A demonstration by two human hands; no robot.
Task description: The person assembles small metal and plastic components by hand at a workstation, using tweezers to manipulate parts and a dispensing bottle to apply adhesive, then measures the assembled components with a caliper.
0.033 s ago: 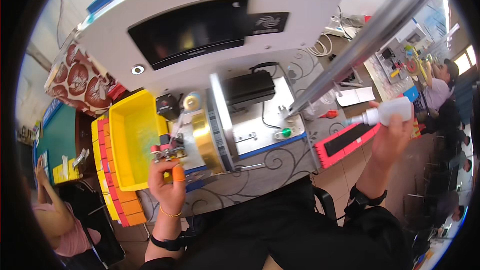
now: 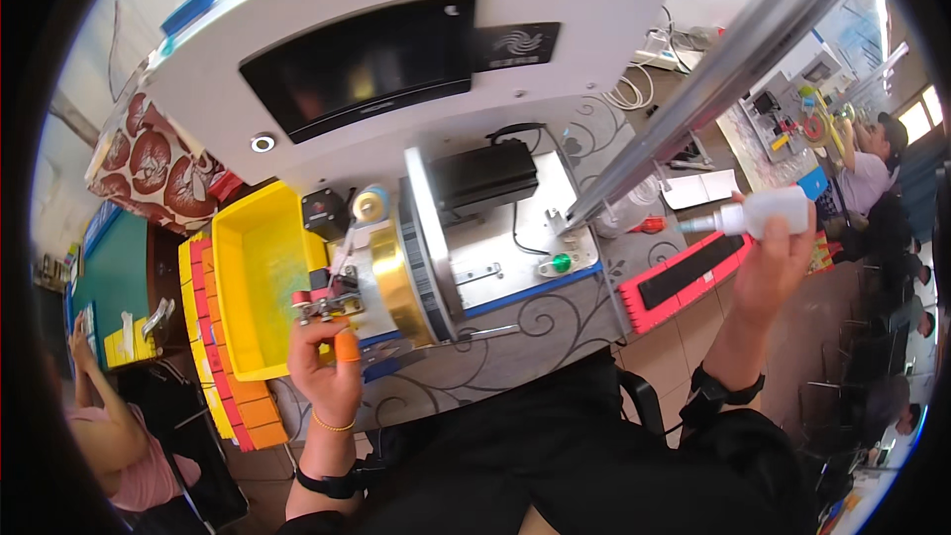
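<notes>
Hold the white squeeze bottle (image 2: 773, 210) securely in the closed right hand (image 2: 778, 260), well apart from the gold wheel (image 2: 396, 287); best squeeze lightly and mind the left-pointing nozzle. Steady the left hand (image 2: 325, 372) at the metal clamp (image 2: 329, 308), just beside the wheel; note fingers curled up against the clamp, but cannot tell whether pinching or merely resting. Probably wise to guide the thumb, in an orange finger cover (image 2: 346, 346), clear of the rim. Underneath, see a grey bench (image 2: 555, 322) patterned with dark scrolls, bearing a white machine (image 2: 599, 10) with a dark screen (image 2: 362, 69). On the left, notice a yellow basin (image 2: 233, 297) and, farther out, a person in pink (image 2: 149, 456); on the far right, a capped person (image 2: 872, 176) near another machine.
</notes>
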